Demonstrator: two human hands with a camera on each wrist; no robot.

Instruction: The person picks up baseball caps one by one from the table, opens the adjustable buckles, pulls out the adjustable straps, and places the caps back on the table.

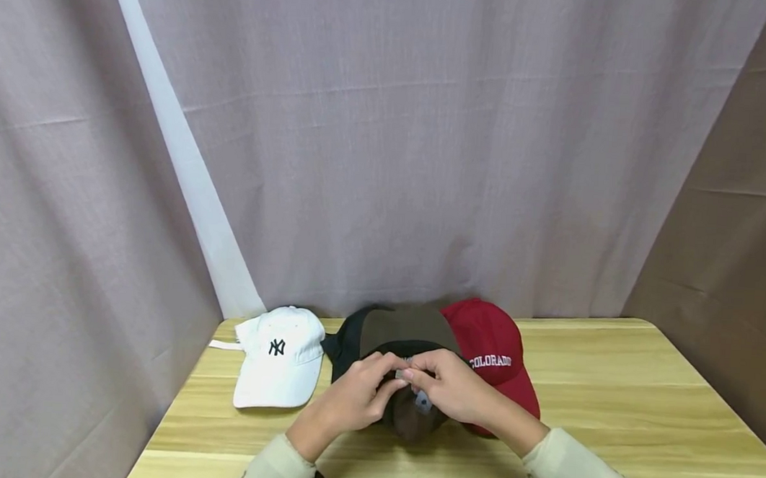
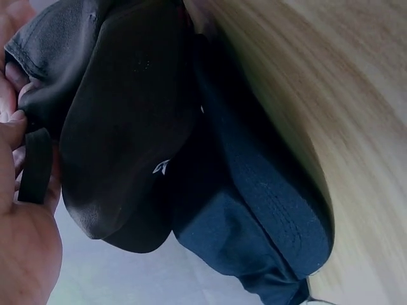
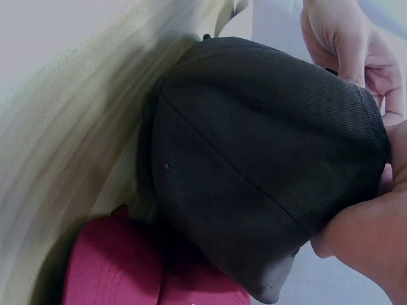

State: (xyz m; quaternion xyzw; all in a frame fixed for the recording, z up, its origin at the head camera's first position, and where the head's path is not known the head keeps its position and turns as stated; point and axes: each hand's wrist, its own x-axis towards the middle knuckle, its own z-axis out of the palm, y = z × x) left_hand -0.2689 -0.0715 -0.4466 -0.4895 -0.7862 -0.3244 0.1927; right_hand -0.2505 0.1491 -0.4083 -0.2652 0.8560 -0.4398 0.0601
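Note:
Both hands are at the back strap of a dark brown baseball cap (image 1: pixel 411 326), whose brim points away from me. My left hand (image 1: pixel 360 391) pinches the strap (image 2: pixel 36 168) between thumb and fingers; a dark strap end hangs down in the left wrist view. From the other side, my right hand (image 1: pixel 456 386) pinches the strap near a small metallic-looking piece (image 1: pixel 402 374). A grey tag (image 1: pixel 423 402) shows inside the cap, below the fingers. The cap's rounded crown (image 3: pixel 254 152) fills the right wrist view. The exact fastening is partly hidden by fingers.
A white cap (image 1: pixel 279 363) with a black NY logo lies at the left. Beside the brown cap sit a black cap (image 1: pixel 348 342) on its left and a red COLORADO cap (image 1: pixel 491 338) on its right. Curtains (image 1: pixel 387 160) rise behind the wooden table (image 1: pixel 628 396).

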